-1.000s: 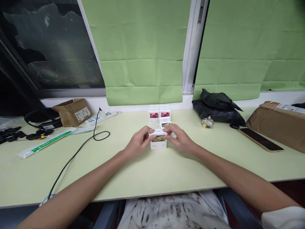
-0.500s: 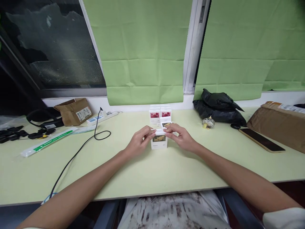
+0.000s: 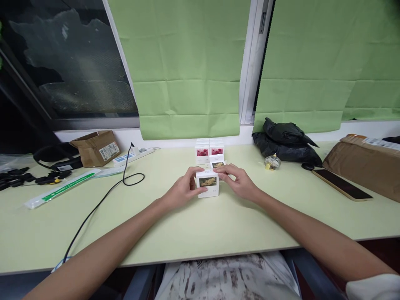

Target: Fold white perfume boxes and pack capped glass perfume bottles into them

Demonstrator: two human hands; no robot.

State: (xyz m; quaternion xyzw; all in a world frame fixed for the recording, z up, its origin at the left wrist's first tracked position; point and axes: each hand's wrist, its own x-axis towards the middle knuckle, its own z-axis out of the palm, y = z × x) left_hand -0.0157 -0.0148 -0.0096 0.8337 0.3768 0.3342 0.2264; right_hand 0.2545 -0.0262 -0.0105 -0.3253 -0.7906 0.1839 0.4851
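A small white box [image 3: 208,191] with a picture of yellow flowers stands on the pale green table in front of me. My left hand [image 3: 186,186] grips its left side, thumb across the front face and fingers at the top and back. My right hand [image 3: 236,180] is closed at the box's upper right corner, index finger on the top edge and thumb by the side. Right behind stands a second white box [image 3: 216,158] with a similar picture and a raised flap, partly hidden by my right fingers. Farther back, several white boxes [image 3: 202,160] with pink-red pictures stand in two rows.
Black plastic bags [image 3: 287,146], a clear round ornament [image 3: 273,161], a phone [image 3: 342,184] and a large carton [image 3: 365,164] lie to the right. On the left are a small carton [image 3: 96,148], a power strip [image 3: 134,155], a black cable [image 3: 93,208] and a green-white packet [image 3: 62,188].
The top flap of the front box has gone from raised between both hands to folded down. My left hand has shifted from the flap to the box's left side, with the thumb on its front.
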